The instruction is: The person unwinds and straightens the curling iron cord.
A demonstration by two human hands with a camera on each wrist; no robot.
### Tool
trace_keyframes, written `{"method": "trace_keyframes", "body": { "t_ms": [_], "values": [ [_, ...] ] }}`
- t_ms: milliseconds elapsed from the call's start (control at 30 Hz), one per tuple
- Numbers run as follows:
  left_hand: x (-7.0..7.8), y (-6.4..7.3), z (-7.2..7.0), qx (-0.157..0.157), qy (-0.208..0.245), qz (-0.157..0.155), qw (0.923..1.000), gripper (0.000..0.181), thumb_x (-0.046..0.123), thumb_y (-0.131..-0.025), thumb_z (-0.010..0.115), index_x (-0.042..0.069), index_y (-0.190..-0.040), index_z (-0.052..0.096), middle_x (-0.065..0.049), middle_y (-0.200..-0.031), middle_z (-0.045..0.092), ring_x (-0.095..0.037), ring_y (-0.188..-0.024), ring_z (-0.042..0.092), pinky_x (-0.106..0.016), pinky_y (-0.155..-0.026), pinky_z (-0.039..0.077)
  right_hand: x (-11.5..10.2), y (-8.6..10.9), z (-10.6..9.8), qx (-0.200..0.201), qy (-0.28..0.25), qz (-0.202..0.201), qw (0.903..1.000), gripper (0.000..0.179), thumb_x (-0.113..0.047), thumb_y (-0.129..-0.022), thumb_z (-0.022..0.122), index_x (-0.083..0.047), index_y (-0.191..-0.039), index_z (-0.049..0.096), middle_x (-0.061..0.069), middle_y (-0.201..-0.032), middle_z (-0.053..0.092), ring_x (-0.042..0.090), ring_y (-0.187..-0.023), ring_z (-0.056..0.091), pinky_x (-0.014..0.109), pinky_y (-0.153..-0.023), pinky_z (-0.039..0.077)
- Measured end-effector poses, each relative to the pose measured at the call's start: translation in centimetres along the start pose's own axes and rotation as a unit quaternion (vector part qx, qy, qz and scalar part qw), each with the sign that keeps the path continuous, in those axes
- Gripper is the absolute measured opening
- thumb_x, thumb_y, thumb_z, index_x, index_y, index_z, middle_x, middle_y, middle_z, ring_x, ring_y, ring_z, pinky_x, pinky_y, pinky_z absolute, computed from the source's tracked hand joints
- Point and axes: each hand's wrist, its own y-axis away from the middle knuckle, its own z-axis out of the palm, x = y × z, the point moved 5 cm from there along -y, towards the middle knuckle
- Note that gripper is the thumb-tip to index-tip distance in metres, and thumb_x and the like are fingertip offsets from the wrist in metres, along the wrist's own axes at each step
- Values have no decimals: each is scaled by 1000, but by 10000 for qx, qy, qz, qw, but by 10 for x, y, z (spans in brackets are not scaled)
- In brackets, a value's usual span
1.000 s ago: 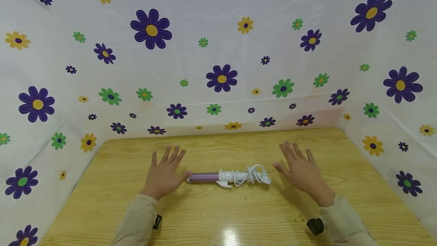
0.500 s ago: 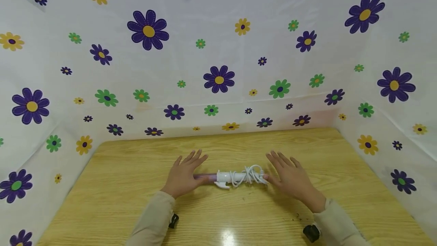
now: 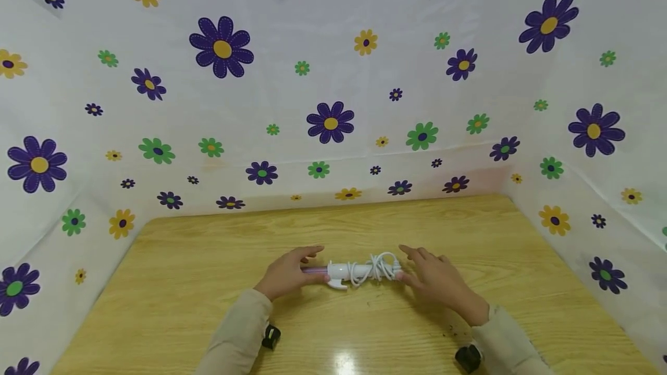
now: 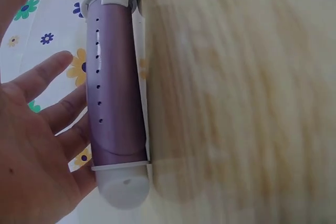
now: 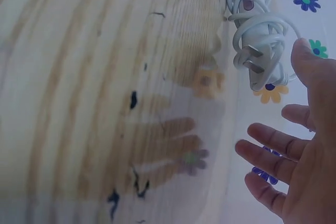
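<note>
A curling iron lies across the wooden table, its purple barrel toward the left and its white handle toward the right. White cord is wound around the handle, and the two-pin plug shows in the right wrist view. My left hand is at the barrel, thumb in front and fingers loosely bent behind, hiding part of it in the head view. At the handle's cord end is my right hand, thumb right by the cord and the other fingers spread behind.
The wooden table bears small dark marks near the right forearm. A white curtain printed with flowers encloses the back and both sides. Black wrist straps sit below the sleeves.
Both hands have come inward to the curling iron, the left moving right over the barrel and the right moving left to the cord end. Their fingers have bent somewhat. The iron stays on the table.
</note>
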Motion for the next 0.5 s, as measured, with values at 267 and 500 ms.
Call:
{"method": "trace_keyframes", "body": {
  "t_ms": [267, 500],
  "values": [
    [-11, -4, 7, -376, 605, -139, 9974, 74, 49, -75, 78, 20, -138, 52, -7, -122, 61, -20, -105, 58, -40, -84, 49, 8, -5, 10, -265, -1089, 269, 9933, 60, -41, -92, 60, -4, -138, 47, 10, -104, 62, 16, -82, 59, 33, -66, 47],
    [-12, -9, 9, -662, 874, -51, 9940, 64, 42, -76, 79, 20, -132, 55, -8, -117, 62, -18, -96, 57, -33, -74, 48, 14, -8, 20, -668, -2295, 267, 9706, 51, -33, -96, 58, 0, -133, 47, 7, -98, 62, 12, -83, 60, 28, -68, 49]
  ]
}}
